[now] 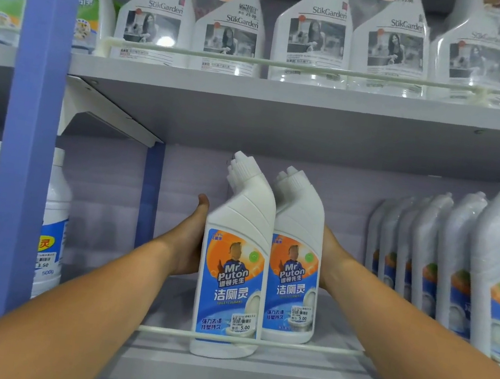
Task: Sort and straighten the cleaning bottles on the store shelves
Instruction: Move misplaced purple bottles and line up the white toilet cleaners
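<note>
Our left hand [192, 239] grips the nearer Mr Puton toilet cleaner bottle [232, 270]. Our right hand [330, 261] reaches behind the second Mr Puton bottle [295, 260]; we cannot tell its grasp.

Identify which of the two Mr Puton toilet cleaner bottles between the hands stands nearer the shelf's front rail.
The left bottle, beside the left hand. Its base drops below the white front rail, while the right bottle sits behind the rail, farther back.
</note>
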Demonstrator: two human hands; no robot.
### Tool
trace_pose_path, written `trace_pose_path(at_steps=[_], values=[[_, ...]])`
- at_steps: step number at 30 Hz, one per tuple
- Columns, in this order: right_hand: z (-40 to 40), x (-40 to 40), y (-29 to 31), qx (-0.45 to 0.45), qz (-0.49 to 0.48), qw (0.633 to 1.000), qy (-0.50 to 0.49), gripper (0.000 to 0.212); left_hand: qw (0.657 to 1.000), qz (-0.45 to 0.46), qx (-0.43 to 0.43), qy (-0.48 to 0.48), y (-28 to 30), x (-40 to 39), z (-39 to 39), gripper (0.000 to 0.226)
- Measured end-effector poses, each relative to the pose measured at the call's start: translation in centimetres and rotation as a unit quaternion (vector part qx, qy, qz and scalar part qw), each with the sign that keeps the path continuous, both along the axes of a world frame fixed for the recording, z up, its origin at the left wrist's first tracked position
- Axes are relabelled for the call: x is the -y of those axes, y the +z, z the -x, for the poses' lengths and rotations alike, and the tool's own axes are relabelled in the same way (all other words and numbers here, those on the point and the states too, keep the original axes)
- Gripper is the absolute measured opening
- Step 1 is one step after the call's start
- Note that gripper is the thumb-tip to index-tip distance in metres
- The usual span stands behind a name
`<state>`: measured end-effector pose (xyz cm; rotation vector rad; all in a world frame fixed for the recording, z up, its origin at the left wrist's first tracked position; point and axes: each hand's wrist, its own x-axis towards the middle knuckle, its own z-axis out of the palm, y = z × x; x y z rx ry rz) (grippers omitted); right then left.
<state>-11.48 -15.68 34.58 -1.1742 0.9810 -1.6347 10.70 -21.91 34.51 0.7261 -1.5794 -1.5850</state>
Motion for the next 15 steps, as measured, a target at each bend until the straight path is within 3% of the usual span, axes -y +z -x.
trace_pose_path(at_steps=[6,10,12,15], values=[[-0.3,-0.2,0.1,0.038,-0.018,0.998,-0.037,0.049,1.000,-0.004,0.004,0.012,-0.3,-0.1,0.0,0.088],[-0.2,-1.3,0.2,0.055,-0.053,0.996,-0.037,0.057,0.999,-0.001,0.018,0.042,0.0,-1.0,0.0,0.074],[-0.1,-2.1,0.4,0.055,-0.068,0.995,-0.047,0.070,0.998,-0.031,-0.003,0.062,0.6,-1.9,-0.1,0.077],[-0.1,-3.2,0.0,0.045,-0.078,0.994,-0.064,0.074,0.993,-0.064,-0.050,0.082,0.9,-3.4,-0.9,0.088]])
